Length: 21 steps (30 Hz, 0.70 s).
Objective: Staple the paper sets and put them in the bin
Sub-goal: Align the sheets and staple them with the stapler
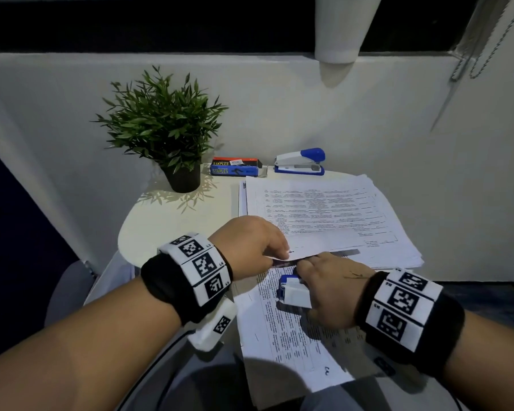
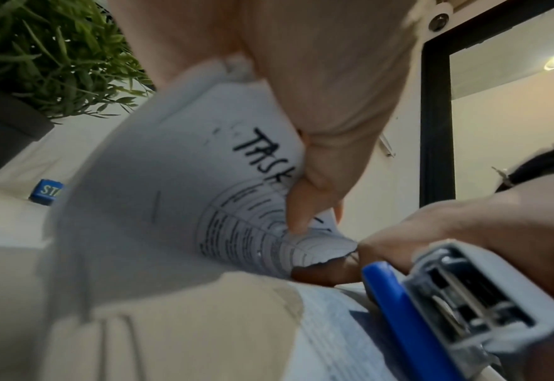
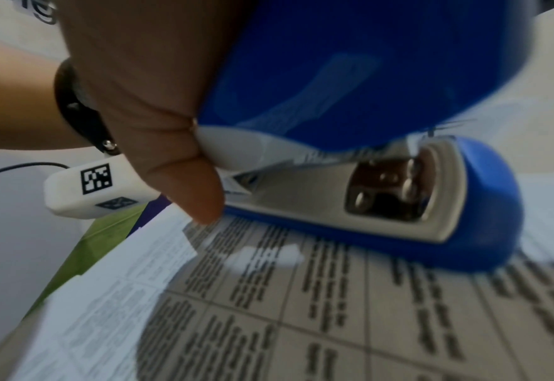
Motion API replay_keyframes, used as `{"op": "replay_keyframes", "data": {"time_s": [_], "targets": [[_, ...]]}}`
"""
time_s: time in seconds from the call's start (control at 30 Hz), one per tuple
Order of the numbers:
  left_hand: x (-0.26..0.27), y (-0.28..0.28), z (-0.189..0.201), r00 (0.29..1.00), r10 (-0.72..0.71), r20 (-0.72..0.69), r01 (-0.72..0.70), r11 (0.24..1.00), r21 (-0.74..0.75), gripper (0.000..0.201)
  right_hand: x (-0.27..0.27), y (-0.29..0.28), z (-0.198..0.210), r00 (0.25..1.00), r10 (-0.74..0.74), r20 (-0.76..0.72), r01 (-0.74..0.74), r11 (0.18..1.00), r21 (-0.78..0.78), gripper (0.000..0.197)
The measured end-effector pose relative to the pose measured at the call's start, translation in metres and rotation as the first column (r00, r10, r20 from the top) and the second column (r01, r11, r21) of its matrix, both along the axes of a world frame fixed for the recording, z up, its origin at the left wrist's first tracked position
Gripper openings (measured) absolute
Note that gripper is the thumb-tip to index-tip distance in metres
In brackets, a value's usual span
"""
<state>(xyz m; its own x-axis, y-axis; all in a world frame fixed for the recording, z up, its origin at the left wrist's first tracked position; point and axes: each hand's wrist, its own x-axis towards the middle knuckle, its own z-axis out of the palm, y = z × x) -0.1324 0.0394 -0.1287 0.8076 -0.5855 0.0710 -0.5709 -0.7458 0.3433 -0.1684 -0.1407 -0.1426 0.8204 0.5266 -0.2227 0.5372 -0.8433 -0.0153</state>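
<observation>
My left hand (image 1: 281,253) pinches the corner of a paper set (image 1: 324,240) marked "TASK" (image 2: 262,159) between thumb and fingers. My right hand (image 1: 304,272) grips a blue and white stapler (image 1: 293,292) just in front of that corner. In the right wrist view the stapler (image 3: 383,201) rests on a printed sheet (image 3: 301,309), and a paper corner (image 3: 256,175) sits in its mouth beside my thumb (image 3: 200,185). The left wrist view shows the stapler's front end (image 2: 458,309) close to the pinched corner.
A thick paper stack (image 1: 339,203) covers the round white table (image 1: 166,221). A second stapler (image 1: 299,163), a staples box (image 1: 236,167) and a potted plant (image 1: 166,129) stand at the back by the wall. A white container (image 1: 343,25) hangs above. More printed sheets (image 1: 282,345) lie near me.
</observation>
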Motion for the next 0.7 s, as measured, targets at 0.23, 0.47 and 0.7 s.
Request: {"op": "replay_keyframes", "data": {"time_s": [0.23, 0.47, 0.7], "targets": [[0.009, 0.007, -0.003, 0.968, 0.251, 0.012, -0.246, 0.954, -0.170, 0.025, 0.013, -0.015, 0.014, 0.988, -0.108, -0.112, 0.128, 0.975, 0.183, 0.049], [0.010, 0.007, 0.012, 0.902, 0.383, -0.201, -0.433, 0.807, -0.401, 0.024, 0.044, -0.024, 0.061, 0.881, -0.471, -0.042, 0.154, 0.202, 0.967, 0.024], [0.004, 0.001, 0.026, 0.910, 0.383, -0.160, -0.415, 0.820, -0.394, 0.024, 0.070, -0.016, 0.064, 0.895, -0.442, -0.065, 0.223, 0.315, 0.922, 0.070]]}}
